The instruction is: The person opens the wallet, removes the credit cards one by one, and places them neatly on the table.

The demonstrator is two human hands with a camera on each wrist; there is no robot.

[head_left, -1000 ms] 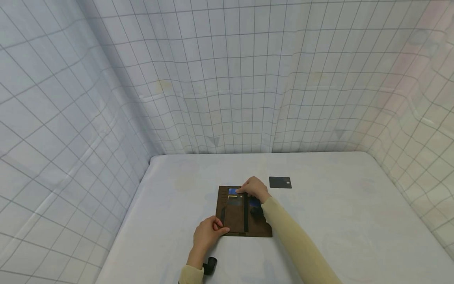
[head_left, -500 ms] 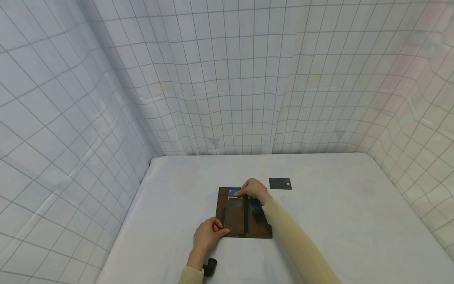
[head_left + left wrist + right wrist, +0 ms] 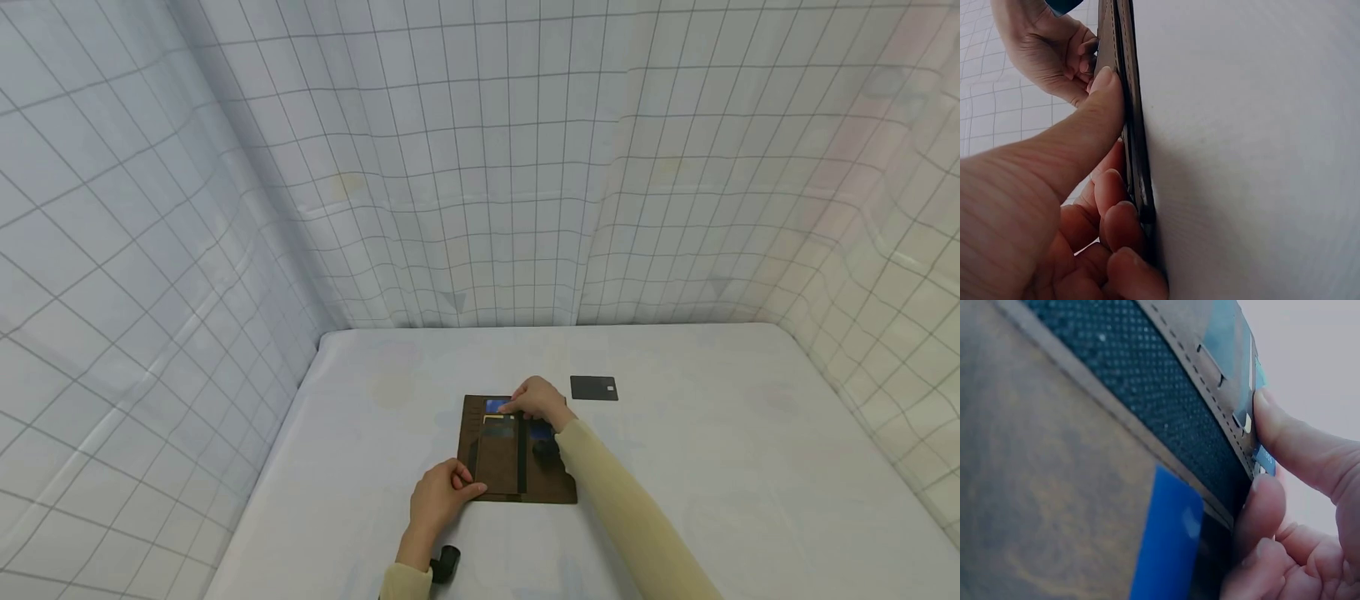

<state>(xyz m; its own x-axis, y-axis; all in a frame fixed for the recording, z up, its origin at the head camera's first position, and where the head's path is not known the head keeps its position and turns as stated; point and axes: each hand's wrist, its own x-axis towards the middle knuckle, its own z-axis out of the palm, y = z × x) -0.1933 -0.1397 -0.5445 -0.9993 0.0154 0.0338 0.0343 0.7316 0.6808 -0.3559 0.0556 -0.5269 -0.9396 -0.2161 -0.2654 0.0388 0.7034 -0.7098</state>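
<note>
A brown wallet (image 3: 497, 467) lies spread out on the white table, with cards in its left-side slots. At its near left corner is my left hand (image 3: 437, 500); in the left wrist view the thumb (image 3: 1107, 94) lies on the wallet and the other fingers curl against its edge. My right hand (image 3: 538, 398) is at the far edge, pinching a blue card (image 3: 1265, 460) between thumb and forefinger. That card (image 3: 495, 406) sits at the topmost slot, partly covered by the fingers. Below it, a gold-edged card and a dark card (image 3: 498, 427) show.
A second blue card (image 3: 1169, 531) sticks out of the wallet's right panel. Beyond the wallet to the right, a black card (image 3: 594, 387) with a chip lies on the table (image 3: 697, 442). Grid-patterned white curtains (image 3: 495, 167) enclose the back and sides.
The right fingers shift very slightly on the blue card at the top slot. The left hand, the wallet and the black card keep their places.
</note>
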